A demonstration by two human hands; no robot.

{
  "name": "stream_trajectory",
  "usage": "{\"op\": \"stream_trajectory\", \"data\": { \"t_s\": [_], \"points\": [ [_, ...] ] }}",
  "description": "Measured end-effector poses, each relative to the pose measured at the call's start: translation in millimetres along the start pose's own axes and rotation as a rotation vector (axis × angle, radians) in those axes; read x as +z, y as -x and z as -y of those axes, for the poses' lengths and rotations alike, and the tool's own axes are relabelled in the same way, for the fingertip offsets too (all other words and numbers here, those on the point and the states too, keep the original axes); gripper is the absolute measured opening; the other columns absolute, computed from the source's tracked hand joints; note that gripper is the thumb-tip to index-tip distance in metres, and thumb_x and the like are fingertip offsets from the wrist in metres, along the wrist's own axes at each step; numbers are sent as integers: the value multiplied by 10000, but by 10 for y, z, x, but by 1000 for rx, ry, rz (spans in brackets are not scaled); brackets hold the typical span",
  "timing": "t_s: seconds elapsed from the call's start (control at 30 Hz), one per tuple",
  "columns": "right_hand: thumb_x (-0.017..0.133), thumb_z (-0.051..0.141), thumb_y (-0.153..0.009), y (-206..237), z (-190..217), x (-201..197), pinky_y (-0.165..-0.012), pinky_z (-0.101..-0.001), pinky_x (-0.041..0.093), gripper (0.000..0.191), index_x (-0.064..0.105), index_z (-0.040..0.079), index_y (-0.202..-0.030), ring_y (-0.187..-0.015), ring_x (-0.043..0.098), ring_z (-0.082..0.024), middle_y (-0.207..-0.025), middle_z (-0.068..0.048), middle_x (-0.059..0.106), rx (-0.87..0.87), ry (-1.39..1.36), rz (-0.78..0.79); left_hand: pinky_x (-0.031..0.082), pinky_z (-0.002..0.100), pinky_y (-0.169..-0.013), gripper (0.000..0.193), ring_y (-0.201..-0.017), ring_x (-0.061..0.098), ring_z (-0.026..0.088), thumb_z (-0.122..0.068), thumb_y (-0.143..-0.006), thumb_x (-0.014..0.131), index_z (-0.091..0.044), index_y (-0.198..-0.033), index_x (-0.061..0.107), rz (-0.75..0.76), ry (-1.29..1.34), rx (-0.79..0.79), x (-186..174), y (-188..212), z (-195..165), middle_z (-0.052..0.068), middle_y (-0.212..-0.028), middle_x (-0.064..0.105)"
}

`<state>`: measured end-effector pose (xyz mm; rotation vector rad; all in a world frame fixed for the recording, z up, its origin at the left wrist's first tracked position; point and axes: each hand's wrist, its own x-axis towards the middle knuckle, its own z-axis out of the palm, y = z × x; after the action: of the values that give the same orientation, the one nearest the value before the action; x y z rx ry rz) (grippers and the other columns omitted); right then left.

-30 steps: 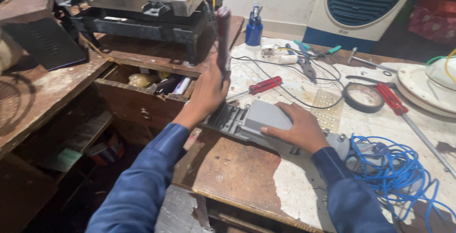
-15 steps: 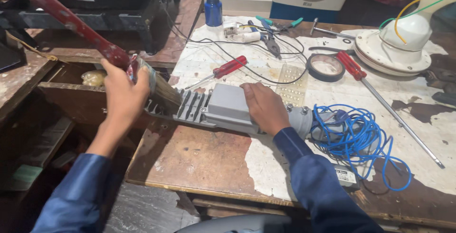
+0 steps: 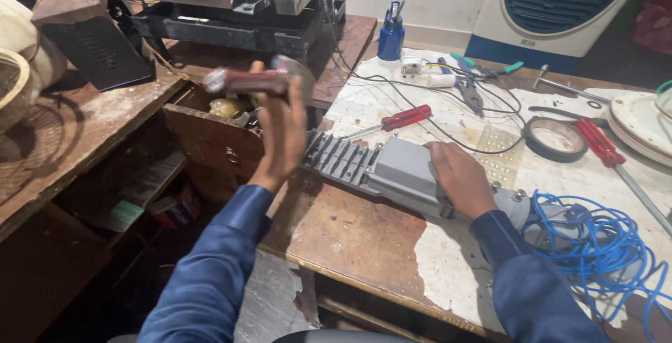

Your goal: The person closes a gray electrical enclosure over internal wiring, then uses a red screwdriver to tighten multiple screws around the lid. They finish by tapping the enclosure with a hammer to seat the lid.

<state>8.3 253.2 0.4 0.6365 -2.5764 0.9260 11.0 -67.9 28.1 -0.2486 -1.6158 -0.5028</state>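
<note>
Red-handled brush (image 3: 253, 80), blurred, is gripped in the left hand (image 3: 281, 133); fingers wrapped round the handle, hand raised off the bench above its left edge. Handle runs roughly level, pointing left; the metal collar and bristle end sit to the right, near the thumb side. Bristles too smeared to make out.

Grey metal housing (image 3: 381, 168) lies flat on the bench (image 3: 350, 231), just right of and below the raised hand. Long axis runs left to right, tilting slightly down toward the right; finned end nearest the left hand, smooth boxy end under the right hand (image 3: 458, 175). Right hand lies palm-down, fingers spread and pressing on that smooth end, pinning it.

Left hand is the nearer one to the fins, apart from them.

Farther right: red screwdriver (image 3: 402, 117) beyond the housing, roll of black tape (image 3: 555, 140), blue cable (image 3: 595, 245) heaped near the right edge.
</note>
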Motion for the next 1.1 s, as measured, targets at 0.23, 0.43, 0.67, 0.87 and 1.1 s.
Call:
{"op": "stream_trajectory", "data": {
  "t_s": [0.23,0.43,0.67,0.87,1.1],
  "points": [
    [339,446,-1074,-69,-10,19,-872,-465,476,526,688,59,-1144,-1031,626,-407,-1088,-183,681,32,10,7,564,463,-702,400,-811,751,389,-208,-1046,658,75,-1239,451,353,81,-428,-455,-241,229,231,-899,732],
    [315,443,-1083,-61,-24,-2,-889,-461,477,542,699,63,-1125,-1025,633,-403,-1079,-185,685,71,-30,27,545,478,-716,403,-859,725,434,-221,-1060,617,31,-1309,425,407,98,-460,-177,-120,240,249,-909,721],
    [329,455,-1070,-73,-30,13,-890,-461,475,541,689,58,-1143,-1041,632,-398,-1094,-184,683,40,-12,12,531,434,-958,632,-1110,682,377,-209,-1095,604,39,-1524,211,233,246,-343,-115,-50,266,293,-1287,601],
    [366,427,-1075,-90,-55,49,-876,-470,472,491,668,49,-1157,-1041,625,-408,-1090,-190,670,12,25,18,565,417,-862,497,-997,742,306,-219,-1081,590,37,-1417,328,252,259,-443,-349,-174,372,211,-1117,694],
    [404,420,-1061,-76,-39,29,-862,-474,478,466,666,43,-1140,-1020,630,-412,-1078,-186,675,12,3,8,553,419,-750,297,-805,728,304,-215,-1018,708,35,-1057,552,285,25,-535,-448,68,96,190,-911,710]
  ]
}}
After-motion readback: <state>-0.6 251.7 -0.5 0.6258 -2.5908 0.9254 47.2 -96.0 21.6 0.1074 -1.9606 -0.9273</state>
